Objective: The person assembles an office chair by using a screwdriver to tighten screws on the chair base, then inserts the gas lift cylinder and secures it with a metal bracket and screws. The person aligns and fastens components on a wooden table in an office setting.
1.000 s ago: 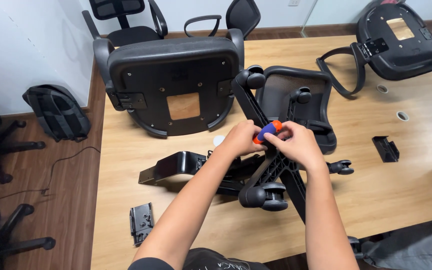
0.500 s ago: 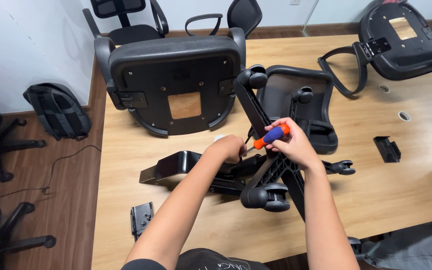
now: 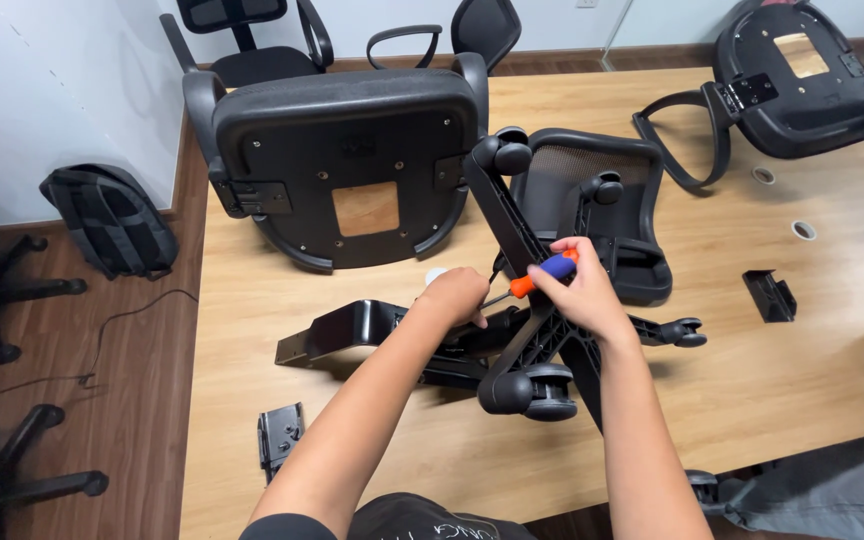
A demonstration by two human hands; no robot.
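Right hand: closed around orange-and-blue screwdriver.
Left hand: fist on black wheeled chair base; contents unclear.

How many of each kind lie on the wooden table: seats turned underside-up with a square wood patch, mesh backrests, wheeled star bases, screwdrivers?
Seats with a wood patch: 2
Mesh backrest: 1
Wheeled star base: 1
Screwdriver: 1
Total: 5

Bare forearms; dark short-sleeved shirt with faint print.
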